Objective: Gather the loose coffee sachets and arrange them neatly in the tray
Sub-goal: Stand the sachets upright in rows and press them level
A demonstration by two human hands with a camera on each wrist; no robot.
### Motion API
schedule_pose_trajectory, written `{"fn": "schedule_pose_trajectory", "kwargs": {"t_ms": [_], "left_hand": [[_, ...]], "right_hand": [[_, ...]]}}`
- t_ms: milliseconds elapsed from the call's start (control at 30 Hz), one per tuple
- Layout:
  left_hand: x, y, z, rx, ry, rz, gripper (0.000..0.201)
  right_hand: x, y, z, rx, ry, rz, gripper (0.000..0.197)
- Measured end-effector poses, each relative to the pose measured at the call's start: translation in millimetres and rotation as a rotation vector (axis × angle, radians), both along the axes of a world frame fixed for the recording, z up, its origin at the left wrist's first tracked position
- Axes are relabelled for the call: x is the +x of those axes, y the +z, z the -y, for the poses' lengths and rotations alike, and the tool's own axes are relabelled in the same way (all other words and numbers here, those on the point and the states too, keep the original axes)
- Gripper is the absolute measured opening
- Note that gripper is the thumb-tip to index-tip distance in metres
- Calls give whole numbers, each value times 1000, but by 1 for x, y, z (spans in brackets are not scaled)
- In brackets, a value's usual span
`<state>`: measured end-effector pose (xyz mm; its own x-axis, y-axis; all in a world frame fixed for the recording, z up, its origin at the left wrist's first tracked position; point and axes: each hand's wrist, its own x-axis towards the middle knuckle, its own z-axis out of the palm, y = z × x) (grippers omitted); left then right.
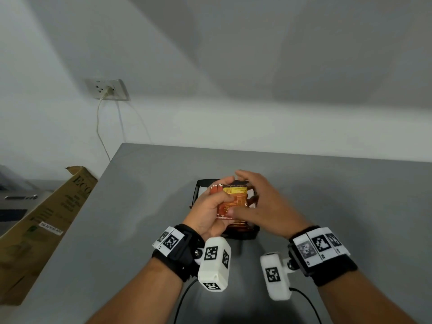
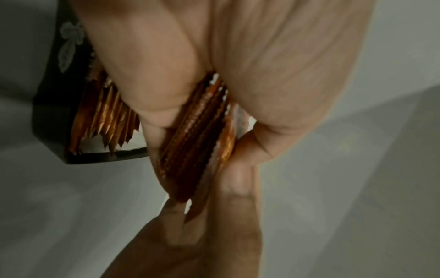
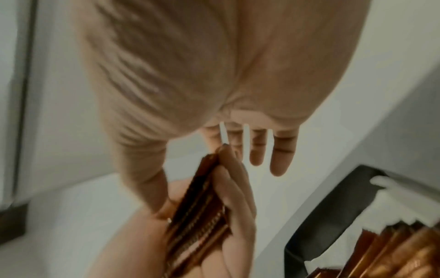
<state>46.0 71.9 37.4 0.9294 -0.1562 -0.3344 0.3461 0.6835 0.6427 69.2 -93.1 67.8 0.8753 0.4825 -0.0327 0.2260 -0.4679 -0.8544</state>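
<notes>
My left hand (image 1: pixel 210 206) grips a stack of orange-brown coffee sachets (image 1: pixel 233 197) on edge, just above the black tray (image 1: pixel 198 186). The stack's crimped edges (image 2: pixel 197 135) show between its thumb and fingers. My right hand (image 1: pixel 261 202) hovers over the stack with straight, spread fingers (image 3: pixel 282 159). Its thumb touches the near edge of the stack (image 3: pixel 197 216). More sachets (image 2: pixel 107 112) stand packed upright inside the tray (image 2: pixel 52 112), seen also as a row of sachets (image 3: pixel 393 250) at the lower right of the right wrist view.
The tray (image 3: pixel 333 206) sits mid-table on the grey table (image 1: pixel 327 195) and has a white scalloped paper liner (image 3: pixel 404 203). A cardboard box (image 1: pixel 46 218) leans beyond the table's left edge. A wall socket (image 1: pixel 107 90) with a cable is behind.
</notes>
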Motion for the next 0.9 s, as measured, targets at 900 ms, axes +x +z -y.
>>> {"fn": "schedule_pose_trajectory", "kwargs": {"t_ms": [900], "left_hand": [[-9, -1, 10, 117, 83, -6, 36]], "right_hand": [[-10, -11, 2, 403, -357, -220, 32]]}}
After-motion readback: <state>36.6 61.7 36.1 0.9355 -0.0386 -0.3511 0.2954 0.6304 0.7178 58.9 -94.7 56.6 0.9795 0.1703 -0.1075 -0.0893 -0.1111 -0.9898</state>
